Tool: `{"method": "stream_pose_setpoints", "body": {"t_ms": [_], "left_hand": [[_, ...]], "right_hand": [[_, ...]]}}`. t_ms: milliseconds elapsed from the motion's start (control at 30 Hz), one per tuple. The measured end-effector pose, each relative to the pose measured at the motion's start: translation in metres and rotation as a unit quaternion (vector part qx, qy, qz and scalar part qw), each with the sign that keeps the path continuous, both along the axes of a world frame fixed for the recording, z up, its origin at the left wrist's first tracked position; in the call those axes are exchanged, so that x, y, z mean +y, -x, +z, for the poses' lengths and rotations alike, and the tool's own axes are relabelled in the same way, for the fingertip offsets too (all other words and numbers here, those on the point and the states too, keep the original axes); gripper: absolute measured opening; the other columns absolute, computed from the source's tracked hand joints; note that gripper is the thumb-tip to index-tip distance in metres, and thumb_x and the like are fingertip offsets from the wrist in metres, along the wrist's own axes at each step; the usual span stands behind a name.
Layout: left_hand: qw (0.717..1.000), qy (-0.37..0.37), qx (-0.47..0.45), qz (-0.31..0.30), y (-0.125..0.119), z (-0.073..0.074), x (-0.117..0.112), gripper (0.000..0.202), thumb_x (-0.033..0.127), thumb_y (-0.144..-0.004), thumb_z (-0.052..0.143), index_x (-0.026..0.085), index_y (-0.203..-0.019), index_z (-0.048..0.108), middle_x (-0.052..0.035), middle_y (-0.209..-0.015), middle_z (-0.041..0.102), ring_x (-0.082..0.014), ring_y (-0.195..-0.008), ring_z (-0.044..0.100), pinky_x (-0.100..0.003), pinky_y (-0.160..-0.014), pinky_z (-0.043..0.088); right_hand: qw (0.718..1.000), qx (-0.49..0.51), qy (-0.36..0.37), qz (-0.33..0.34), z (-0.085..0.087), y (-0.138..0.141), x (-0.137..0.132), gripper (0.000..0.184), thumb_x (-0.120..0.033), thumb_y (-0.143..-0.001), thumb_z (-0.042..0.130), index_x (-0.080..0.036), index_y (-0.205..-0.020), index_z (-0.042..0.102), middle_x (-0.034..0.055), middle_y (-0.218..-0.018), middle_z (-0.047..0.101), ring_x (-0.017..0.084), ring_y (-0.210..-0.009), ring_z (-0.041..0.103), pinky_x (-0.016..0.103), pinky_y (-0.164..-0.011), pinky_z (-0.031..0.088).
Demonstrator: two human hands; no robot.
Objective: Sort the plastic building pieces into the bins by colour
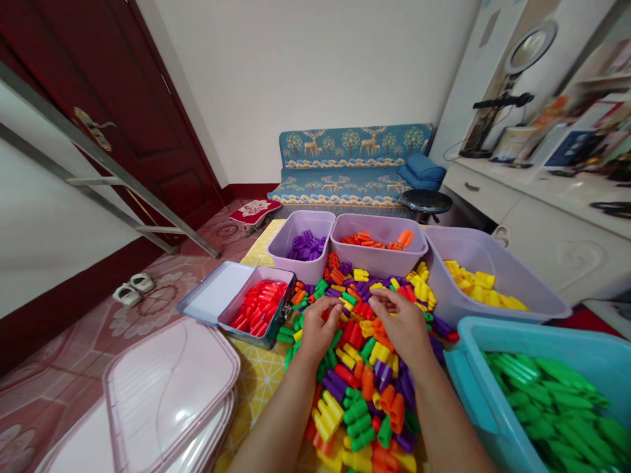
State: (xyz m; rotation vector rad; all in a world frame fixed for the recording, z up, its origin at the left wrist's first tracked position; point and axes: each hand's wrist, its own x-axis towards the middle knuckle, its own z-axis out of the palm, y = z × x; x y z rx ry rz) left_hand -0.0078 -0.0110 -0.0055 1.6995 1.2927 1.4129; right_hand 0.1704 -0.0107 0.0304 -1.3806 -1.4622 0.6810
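Seen from the head camera, a heap of glossy plastic pieces (352, 358) in red, orange, yellow, green and purple spreads across a yellow patterned tablecloth (263, 376), many of them rounded tubes joined side by side, some showing hollow ends. Around the heap stand sorted containers: a lilac bin (296, 265) with purple pieces (306, 247), a middle lilac bin (378, 261) with orange pieces (365, 241), a larger lilac bin (520, 269) with yellow pieces (486, 289), a turquoise bin (476, 394) of green pieces (557, 394), and, at left, an open hinged case (214, 295) of red pieces (260, 306). Over the heap, the left hand (319, 325) curls with a narrow gap between thumb and forefinger, while the right hand (401, 322), just beside it, bends its fingers loosely inward; whether either hand holds a piece cannot be told from this angle.
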Motion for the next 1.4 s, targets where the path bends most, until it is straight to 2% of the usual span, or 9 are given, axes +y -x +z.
{"method": "stream_pose_setpoints", "body": {"t_ms": [67, 167, 333, 533, 633, 833, 1067, 1167, 1400], "left_hand": [[1.0, -0.006, 0.019, -0.017, -0.001, 0.0, 0.0, 0.019, 0.03, -0.087, 0.054, 0.018, -0.085, 0.069, -0.0046, -0.082, 0.068, -0.0176, -0.081, 0.063, -0.028, -0.077, 0.048], [0.999, -0.011, 0.036, -0.035, -0.001, -0.001, 0.0, 0.017, 0.027, -0.086, 0.055, 0.018, -0.084, 0.069, -0.0044, -0.083, 0.069, -0.0173, -0.082, 0.063, -0.028, -0.077, 0.049], [0.998, -0.019, 0.05, -0.045, -0.002, 0.001, -0.001, 0.016, 0.025, -0.086, 0.056, 0.018, -0.084, 0.07, -0.0047, -0.081, 0.069, -0.0172, -0.08, 0.064, -0.028, -0.076, 0.049], [0.993, -0.012, 0.064, -0.1, -0.003, 0.005, -0.005, 0.033, 0.033, -0.081, 0.065, 0.021, -0.111, 0.067, -0.0081, -0.106, 0.07, -0.0223, -0.098, 0.063, -0.034, -0.088, 0.05], [0.989, -0.02, 0.093, -0.11, -0.002, 0.003, -0.005, 0.046, 0.032, -0.075, 0.072, 0.023, -0.119, 0.063, -0.0077, -0.111, 0.069, -0.0241, -0.102, 0.062, -0.037, -0.092, 0.048], [0.998, 0.002, 0.022, -0.064, -0.001, -0.006, 0.0, 0.023, 0.022, -0.081, 0.063, 0.019, -0.103, 0.068, -0.0066, -0.1, 0.071, -0.0195, -0.091, 0.065, -0.032, -0.085, 0.051], [0.991, 0.04, -0.124, -0.032, 0.0, -0.007, 0.002, 0.024, 0.028, -0.081, 0.063, 0.016, -0.103, 0.062, -0.005, -0.088, 0.07, -0.0156, -0.078, 0.065, -0.027, -0.075, 0.052], [0.992, 0.045, -0.11, -0.047, 0.0, -0.005, 0.0, 0.024, 0.028, -0.08, 0.064, 0.016, -0.1, 0.065, -0.0053, -0.089, 0.07, -0.016, -0.08, 0.065, -0.027, -0.077, 0.052], [0.992, 0.056, -0.092, -0.062, 0.001, -0.002, -0.002, 0.024, 0.033, -0.085, 0.059, 0.015, -0.099, 0.068, -0.0066, -0.094, 0.072, -0.0177, -0.087, 0.066, -0.028, -0.082, 0.051]], "right_hand": [[0.991, -0.13, 0.012, 0.038, -0.01, -0.008, -0.003, 0.02, -0.027, -0.075, 0.061, -0.02, -0.091, 0.07, 0.0065, -0.092, 0.07, 0.021, -0.082, 0.066, 0.037, -0.08, 0.052], [0.957, -0.276, 0.02, 0.082, -0.017, -0.014, -0.009, 0.025, -0.017, -0.066, 0.065, -0.023, -0.089, 0.07, 0.0055, -0.096, 0.069, 0.024, -0.093, 0.063, 0.037, -0.085, 0.048], [0.924, -0.373, 0.034, 0.072, -0.02, -0.002, -0.013, 0.035, -0.015, -0.067, 0.066, -0.024, -0.101, 0.069, 0.0074, -0.099, 0.069, 0.028, -0.097, 0.061, 0.04, -0.085, 0.047], [0.974, -0.217, 0.032, 0.046, -0.033, 0.015, -0.008, 0.028, -0.029, -0.087, 0.049, -0.021, -0.109, 0.065, 0.0082, -0.1, 0.072, 0.022, -0.09, 0.067, 0.034, -0.08, 0.05], [0.977, -0.206, 0.005, 0.054, -0.033, 0.016, -0.008, 0.029, -0.032, -0.089, 0.045, -0.02, -0.105, 0.066, 0.0081, -0.098, 0.073, 0.023, -0.09, 0.067, 0.035, -0.081, 0.05], [0.965, -0.255, -0.033, 0.051, -0.02, 0.016, -0.011, 0.019, -0.031, -0.084, 0.055, -0.022, -0.093, 0.069, 0.0059, -0.095, 0.072, 0.024, -0.092, 0.063, 0.038, -0.085, 0.047], [0.991, -0.1, 0.003, 0.085, -0.021, 0.027, -0.015, 0.041, -0.025, -0.085, 0.052, -0.024, -0.126, 0.052, 0.0036, -0.098, 0.07, 0.017, -0.08, 0.067, 0.033, -0.077, 0.052], [0.99, -0.108, -0.027, 0.083, -0.021, 0.028, -0.015, 0.031, -0.028, -0.084, 0.053, -0.022, -0.114, 0.06, 0.0073, -0.109, 0.067, 0.02, -0.09, 0.066, 0.033, -0.077, 0.052], [0.994, -0.038, 0.022, 0.103, -0.021, 0.021, -0.013, 0.02, -0.027, -0.081, 0.057, -0.019, -0.096, 0.066, 0.0046, -0.084, 0.072, 0.018, -0.072, 0.067, 0.03, -0.067, 0.053]]}}
